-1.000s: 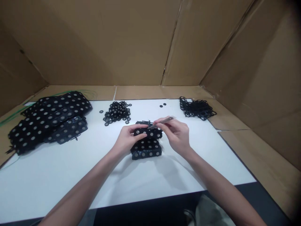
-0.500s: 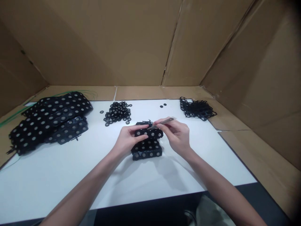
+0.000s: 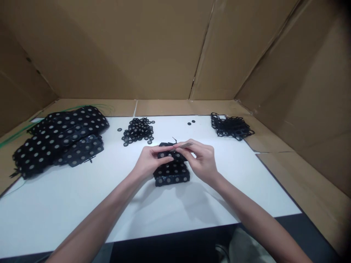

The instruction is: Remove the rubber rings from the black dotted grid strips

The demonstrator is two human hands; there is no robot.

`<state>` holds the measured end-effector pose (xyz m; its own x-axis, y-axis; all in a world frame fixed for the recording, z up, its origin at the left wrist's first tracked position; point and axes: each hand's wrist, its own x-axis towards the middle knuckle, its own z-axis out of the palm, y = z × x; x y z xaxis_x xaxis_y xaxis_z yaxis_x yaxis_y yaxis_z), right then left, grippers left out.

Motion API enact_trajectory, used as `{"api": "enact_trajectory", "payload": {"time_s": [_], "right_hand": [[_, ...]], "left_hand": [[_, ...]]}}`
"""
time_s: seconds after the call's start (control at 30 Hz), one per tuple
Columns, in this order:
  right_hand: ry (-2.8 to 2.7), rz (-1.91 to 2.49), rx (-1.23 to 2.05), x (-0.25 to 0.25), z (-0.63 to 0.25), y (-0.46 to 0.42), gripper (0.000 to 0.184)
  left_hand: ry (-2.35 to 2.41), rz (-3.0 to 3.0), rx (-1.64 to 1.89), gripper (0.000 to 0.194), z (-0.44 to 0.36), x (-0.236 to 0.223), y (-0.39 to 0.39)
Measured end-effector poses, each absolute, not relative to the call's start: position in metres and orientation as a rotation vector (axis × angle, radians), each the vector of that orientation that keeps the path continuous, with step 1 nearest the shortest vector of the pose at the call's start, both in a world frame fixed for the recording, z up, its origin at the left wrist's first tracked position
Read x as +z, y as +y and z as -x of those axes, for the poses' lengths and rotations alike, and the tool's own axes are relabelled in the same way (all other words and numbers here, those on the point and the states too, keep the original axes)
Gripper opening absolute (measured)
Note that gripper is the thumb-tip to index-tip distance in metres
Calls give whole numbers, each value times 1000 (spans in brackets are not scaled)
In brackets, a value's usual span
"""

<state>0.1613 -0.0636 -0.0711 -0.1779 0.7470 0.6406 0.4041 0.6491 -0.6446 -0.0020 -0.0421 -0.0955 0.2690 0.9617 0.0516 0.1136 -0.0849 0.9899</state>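
Grip on both sides is narrow. The person's left hand [image 3: 149, 161] closes over a black strip of grey-centred discs [image 3: 168, 155], fingers curled across its top. The strip rests on or just above a short stack of similar strips [image 3: 172, 178] near the middle of the table; from here I can't tell which. The right hand [image 3: 202, 160] pinches a slim metal tool [image 3: 187, 145] between thumb and fingertips, with its end at the strip's upper edge. I can't tell whether it is tweezers or a craft knife. A thin black sliver [image 3: 174, 140] sticks up from the strip's far side.

Farther left lies a much larger heap of dotted black sheets [image 3: 65, 132], with green wire [image 3: 16, 132] trailing beside it. Straight ahead sits a pile of loose black rings [image 3: 137, 130], and two stray discs [image 3: 191, 122] lie apart from it. To the right is a tangled black lattice of empty rings [image 3: 231, 127]. Judging by these heaps, I see far more intact sheet than loose rings or lattice.

All of this lies on a white board [image 3: 68, 208] inside brown cardboard walls [image 3: 117, 51]. I can read no label, brand or writing anywhere.
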Motion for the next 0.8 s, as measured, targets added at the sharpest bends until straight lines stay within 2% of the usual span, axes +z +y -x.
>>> {"api": "enact_trajectory", "payload": {"time_s": [0.27, 0.43, 0.53, 0.67, 0.8], "right_hand": [[-1846, 919, 424, -70, -155, -62, 16], [-1432, 847, 476, -56, -175, -60, 13], [-1369, 1010, 440, -56, -191, -52, 13], [-1601, 1363, 810, -68, -194, -42, 29], [-1509, 1350, 1086, -76, -186, -36, 36]], "left_hand": [[1063, -1411, 993, 37, 3, -93, -41], [1177, -1337, 957, 46, 2, -85, -43], [1188, -1344, 962, 46, 3, -84, -44], [1033, -1413, 1020, 48, 6, -85, -42], [955, -1521, 972, 47, 12, -85, -39]]}}
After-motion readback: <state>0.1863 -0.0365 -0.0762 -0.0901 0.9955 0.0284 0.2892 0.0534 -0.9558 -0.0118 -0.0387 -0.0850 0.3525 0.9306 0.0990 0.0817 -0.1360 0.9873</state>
